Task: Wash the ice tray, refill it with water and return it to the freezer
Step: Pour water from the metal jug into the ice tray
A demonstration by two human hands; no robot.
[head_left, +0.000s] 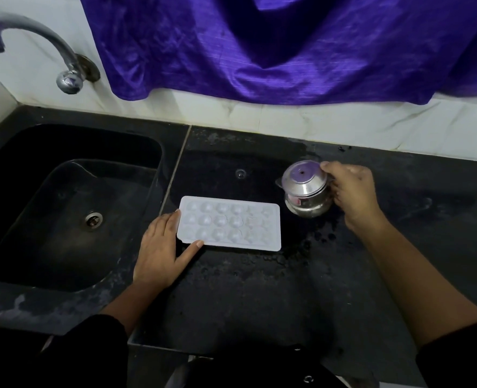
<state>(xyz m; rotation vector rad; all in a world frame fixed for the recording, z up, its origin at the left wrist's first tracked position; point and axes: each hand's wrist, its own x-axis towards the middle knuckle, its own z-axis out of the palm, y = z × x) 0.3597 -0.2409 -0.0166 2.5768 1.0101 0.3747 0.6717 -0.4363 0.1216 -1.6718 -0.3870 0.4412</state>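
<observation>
Now our left hand (159,247) rests, fingers straight, against the white ice tray (231,224) on the table (245,289), while our right hand (352,191) grips a steel pot (304,189).

Dim, soft focus, wide-angle edge distortion

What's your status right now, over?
Left hand flat at ice tray corner. Right hand gripping steel pot. Tray on counter, pot beside it.

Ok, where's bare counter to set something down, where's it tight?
Free: counter in front of the ice tray, to the near edge; right of the right hand. Tight: steel pot near the tray's right end, left hand touching its left end.
</observation>
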